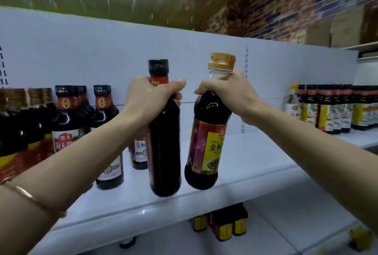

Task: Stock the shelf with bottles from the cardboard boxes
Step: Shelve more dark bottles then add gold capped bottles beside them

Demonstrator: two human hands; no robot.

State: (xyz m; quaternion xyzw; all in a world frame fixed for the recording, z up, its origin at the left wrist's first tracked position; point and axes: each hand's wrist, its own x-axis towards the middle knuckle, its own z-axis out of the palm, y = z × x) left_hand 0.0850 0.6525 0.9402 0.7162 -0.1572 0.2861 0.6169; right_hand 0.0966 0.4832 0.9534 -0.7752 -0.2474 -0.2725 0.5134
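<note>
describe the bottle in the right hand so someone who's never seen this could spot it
Start at the white shelf and find the two raised bottles at its middle. The right hand grips the gold-capped bottle by the neck. Unlike its dark-capped bottle neighbour, it has a yellow label.

glossy dark bottles (164, 142), smooth white shelf (255, 164)

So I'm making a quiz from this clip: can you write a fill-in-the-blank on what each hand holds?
1. The left hand grips the bottle with the ____ cap.
2. The right hand grips the bottle with the ____ cap.
3. Both bottles hang above the white ____.

Missing words: dark; gold; shelf
</note>
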